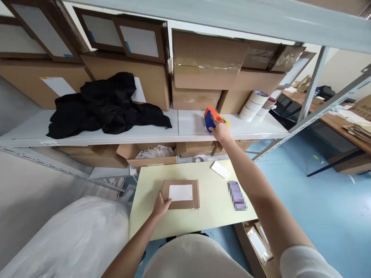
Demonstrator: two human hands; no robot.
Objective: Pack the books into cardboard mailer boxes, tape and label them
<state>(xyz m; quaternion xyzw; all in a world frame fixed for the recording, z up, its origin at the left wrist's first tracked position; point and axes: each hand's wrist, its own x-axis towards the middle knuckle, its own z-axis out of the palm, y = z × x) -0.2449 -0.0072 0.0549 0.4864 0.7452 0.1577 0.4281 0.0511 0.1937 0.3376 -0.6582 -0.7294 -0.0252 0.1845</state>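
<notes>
A pale yellow rectangular desk (203, 216) is seen from above, set in front of a white metal shelf (162, 129). Near the middle of the desk lies a flat brown cardboard parcel (181, 194) with a blank white label on its top face. The left hand (161, 205) is laid on the parcel's near left corner, fingers spread flat and pressing it down; nothing is gripped.

The right arm is stretched forward to the shelf, well beyond the desk. There the right hand (221, 130) is closed around the handle of a blue and orange plastic tape dispenser (210, 117), which rests on or just above the shelf board; which of the two cannot be told.

By the look of things, the parcel is folded shut and labelled, yet no fresh tape can be made out on it, so sealing appears not yet done.

Also on the desk, to the right of the parcel, are a small white card (220, 169) and a blurred-out phone (237, 195). On the shelf, a heap of black cloth (107, 104) lies at the left, stacked white tape rolls (253, 105) at the right, and brown cardboard boxes (203, 73) behind.
</notes>
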